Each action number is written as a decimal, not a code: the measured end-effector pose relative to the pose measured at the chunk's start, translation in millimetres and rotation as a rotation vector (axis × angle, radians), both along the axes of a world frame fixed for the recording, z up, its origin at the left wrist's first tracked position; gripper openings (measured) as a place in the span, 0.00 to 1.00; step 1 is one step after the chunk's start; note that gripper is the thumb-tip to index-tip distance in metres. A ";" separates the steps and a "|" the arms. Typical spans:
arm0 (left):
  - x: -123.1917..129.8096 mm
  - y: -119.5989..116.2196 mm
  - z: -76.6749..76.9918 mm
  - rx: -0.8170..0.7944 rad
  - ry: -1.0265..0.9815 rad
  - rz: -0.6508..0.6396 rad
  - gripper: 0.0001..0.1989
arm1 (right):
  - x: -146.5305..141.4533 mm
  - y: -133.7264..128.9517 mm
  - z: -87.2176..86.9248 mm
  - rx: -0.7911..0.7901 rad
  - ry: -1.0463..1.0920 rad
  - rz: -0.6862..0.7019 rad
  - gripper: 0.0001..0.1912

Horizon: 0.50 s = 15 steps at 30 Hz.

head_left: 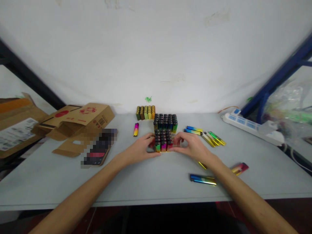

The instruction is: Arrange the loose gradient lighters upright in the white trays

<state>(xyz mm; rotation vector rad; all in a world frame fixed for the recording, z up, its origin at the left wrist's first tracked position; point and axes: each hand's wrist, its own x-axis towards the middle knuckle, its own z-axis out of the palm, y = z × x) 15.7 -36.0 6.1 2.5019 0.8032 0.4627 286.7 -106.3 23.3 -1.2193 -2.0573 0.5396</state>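
"What's the setting?"

"A grey table (146, 185) against a scuffed white wall (156, 58), dark red floor (98, 216) below, a blue metal frame (285, 70) at the right."

"And the lighters?"

"A small block of cigarette lighters (163, 139) stands mid-table, just in front of a second block (165, 122). Long axes vertical, black tops up."

"The fingers?"

"The left hand (138, 149) and right hand (192, 146) grip the small block from either side, fingers curled. How firmly, I can't tell."

"Anything lying flat?"

"A blue-and-gold lighter (203, 179), lengthwise left to right."
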 end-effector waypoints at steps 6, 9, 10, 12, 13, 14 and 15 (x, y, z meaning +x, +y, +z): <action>0.0 0.1 0.6 -0.005 0.033 0.011 0.19 | 45.3 3.2 15.9 0.031 -0.191 -0.185 0.17; -0.4 -0.3 0.3 -0.014 0.020 0.015 0.19 | 73.2 6.8 15.1 0.087 -0.261 -0.335 0.16; -0.6 -0.3 0.1 -0.015 0.015 0.016 0.19 | 82.5 7.8 14.4 0.099 -0.276 -0.379 0.15; -1.0 -0.4 -0.2 -0.012 0.016 0.017 0.19 | 100.3 9.1 13.6 0.113 -0.290 -0.470 0.16; -1.2 -0.3 -0.2 -0.011 0.022 0.018 0.19 | 108.3 9.4 13.6 0.116 -0.288 -0.518 0.16; -1.4 -0.2 -0.1 -0.009 0.029 0.020 0.19 | 115.2 9.3 14.0 0.118 -0.281 -0.566 0.17; -1.5 -0.1 0.0 -0.007 0.035 0.023 0.19 | 120.8 8.7 14.9 0.117 -0.277 -0.610 0.17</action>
